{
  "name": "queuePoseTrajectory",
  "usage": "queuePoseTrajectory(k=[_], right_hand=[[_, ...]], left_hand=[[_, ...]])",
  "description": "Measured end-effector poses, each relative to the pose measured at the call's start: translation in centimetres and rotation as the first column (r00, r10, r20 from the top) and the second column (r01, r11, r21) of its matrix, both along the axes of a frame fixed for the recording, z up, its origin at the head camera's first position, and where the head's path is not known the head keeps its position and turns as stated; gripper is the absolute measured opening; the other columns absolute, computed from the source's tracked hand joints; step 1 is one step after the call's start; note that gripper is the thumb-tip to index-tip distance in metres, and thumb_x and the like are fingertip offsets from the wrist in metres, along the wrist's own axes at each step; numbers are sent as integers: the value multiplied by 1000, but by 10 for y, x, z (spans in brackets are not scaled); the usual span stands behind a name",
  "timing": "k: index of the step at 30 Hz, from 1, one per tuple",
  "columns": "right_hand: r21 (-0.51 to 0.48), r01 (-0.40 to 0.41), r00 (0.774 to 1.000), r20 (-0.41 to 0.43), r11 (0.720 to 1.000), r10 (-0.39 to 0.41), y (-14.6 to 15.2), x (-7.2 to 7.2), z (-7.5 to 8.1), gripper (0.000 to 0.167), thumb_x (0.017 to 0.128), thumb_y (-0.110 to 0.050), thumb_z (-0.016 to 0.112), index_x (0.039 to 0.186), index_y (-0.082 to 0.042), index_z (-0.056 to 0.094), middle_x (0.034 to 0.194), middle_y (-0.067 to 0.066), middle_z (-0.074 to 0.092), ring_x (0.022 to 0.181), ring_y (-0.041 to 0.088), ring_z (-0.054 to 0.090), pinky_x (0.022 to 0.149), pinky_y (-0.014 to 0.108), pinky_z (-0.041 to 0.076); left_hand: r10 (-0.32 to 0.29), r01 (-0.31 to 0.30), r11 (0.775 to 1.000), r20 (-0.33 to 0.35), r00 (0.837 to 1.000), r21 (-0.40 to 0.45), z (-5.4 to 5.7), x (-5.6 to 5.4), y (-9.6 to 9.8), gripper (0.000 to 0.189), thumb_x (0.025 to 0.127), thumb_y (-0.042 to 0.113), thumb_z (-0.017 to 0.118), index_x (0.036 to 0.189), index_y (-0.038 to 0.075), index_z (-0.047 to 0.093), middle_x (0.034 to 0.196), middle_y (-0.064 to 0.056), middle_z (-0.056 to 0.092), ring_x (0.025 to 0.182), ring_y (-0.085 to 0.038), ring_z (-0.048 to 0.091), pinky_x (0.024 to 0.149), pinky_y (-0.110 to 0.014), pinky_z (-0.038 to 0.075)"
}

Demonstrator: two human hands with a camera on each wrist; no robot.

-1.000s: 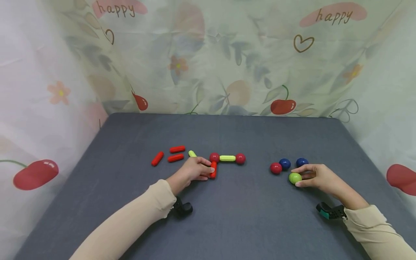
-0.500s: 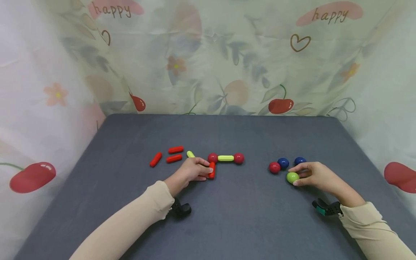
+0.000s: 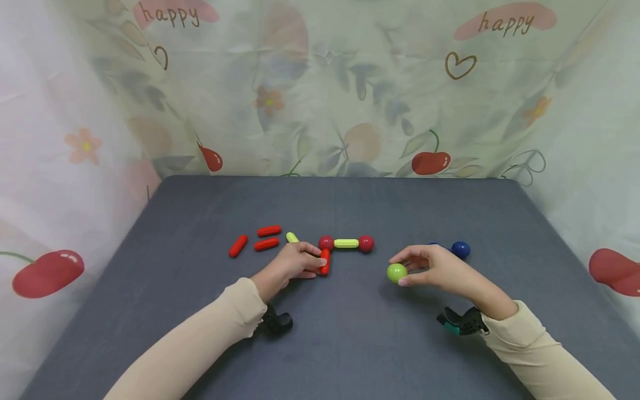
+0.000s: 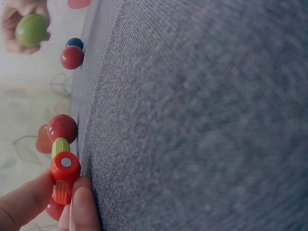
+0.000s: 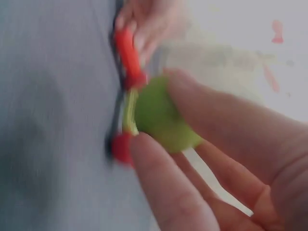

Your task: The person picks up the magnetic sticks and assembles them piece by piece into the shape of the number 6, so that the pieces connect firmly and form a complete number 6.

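Note:
My left hand [image 3: 290,263] pinches a red magnetic rod [image 3: 325,262] between thumb and fingers. The rod's far end meets a red ball [image 3: 326,243]. From that ball a yellow-green rod [image 3: 346,243] runs right to another red ball [image 3: 366,243]. In the left wrist view, the red rod's near end [image 4: 66,162] shows a silvery disc and is unattached. My right hand [image 3: 440,272] pinches a green ball [image 3: 396,273] with thumb and fingertips, right of this joined piece. The right wrist view is blurred, with the green ball [image 5: 163,115] covering part of the scene.
Several loose red rods [image 3: 267,244] lie left of my left hand, which partly covers another yellow-green rod [image 3: 292,237]. A blue ball [image 3: 460,249] lies behind my right hand. A loose red ball [image 4: 71,57], hidden in the head view, shows beside a blue one in the left wrist view.
My right hand has carried the green ball leftward, away from the blue and red balls and closer to the joined piece. My left hand keeps its grip on the red rod, nearly still.

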State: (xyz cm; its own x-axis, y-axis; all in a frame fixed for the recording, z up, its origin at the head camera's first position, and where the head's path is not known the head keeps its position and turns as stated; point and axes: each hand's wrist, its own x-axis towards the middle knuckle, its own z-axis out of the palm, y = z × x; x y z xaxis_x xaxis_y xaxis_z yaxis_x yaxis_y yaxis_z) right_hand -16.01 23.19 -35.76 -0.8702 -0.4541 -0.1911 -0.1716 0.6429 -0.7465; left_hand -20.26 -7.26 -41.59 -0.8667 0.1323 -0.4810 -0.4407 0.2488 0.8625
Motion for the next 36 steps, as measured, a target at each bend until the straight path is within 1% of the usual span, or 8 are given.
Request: queuePoseTrajectory(k=[6,11,15,18,22,25,32,36], right_hand=[[-137,15,1000,25,990,-12,-42,3,-8,36,83,-22,78,114,-10,67,119,8,64,104,23,66,88,38,53],[-204,14,998,56,979,-2,-70,4,-21,40,85,-19,75,121,-5,62,121,10,63,104,25,65,89,39,53],[-226,0,999,39,974,9,-85,2,-32,41,86,-20,74,121,-3,61,119,11,64,103,25,65,88,39,53],[-243,10,1000,31,970,-2,-93,-1,-40,38,86,-20,74,119,-5,63,116,10,65,101,24,65,85,37,52],[-246,35,999,49,969,-24,-101,-4,-48,35,85,-21,76,115,-8,64,113,8,65,100,22,66,79,33,52],[-238,34,998,56,971,-21,-106,-5,-53,34,83,-20,78,113,-10,66,111,7,66,98,20,66,78,31,52],[-257,11,998,63,966,6,-114,-6,-58,33,81,-12,78,112,-7,67,109,9,67,91,17,67,76,27,53],[-262,9,998,60,965,7,-116,-7,-59,33,81,-13,79,111,-8,67,109,9,66,91,17,67,79,28,54]], left_hand=[[7,-7,1000,4,1000,-7,0,0,0,29,85,12,75,110,5,64,103,-10,68,76,-12,67,75,-31,58],[8,-8,1000,-7,1000,-12,0,0,0,28,85,12,75,109,4,64,99,-9,69,75,-12,67,74,-30,58],[2,-2,1000,-16,1000,-11,0,1,0,27,85,12,75,108,4,64,97,-8,69,74,-12,67,74,-30,58],[-3,3,1000,-19,1000,-8,1,2,0,26,85,12,74,108,4,64,96,-8,69,73,-12,67,74,-30,58],[-8,8,1000,-17,1000,-7,1,2,0,26,85,12,74,108,4,64,94,-7,70,72,-11,66,74,-30,58],[-8,8,1000,-17,1000,-12,2,2,0,26,85,12,75,107,4,65,92,-7,69,71,-11,65,73,-29,58],[-22,22,1000,-22,1000,-2,4,3,-1,25,85,11,74,107,3,65,87,-5,68,71,-10,64,73,-29,57],[-27,27,1000,-22,999,-6,4,2,-1,24,86,12,73,107,3,65,89,-5,69,73,-10,65,75,-29,57]])
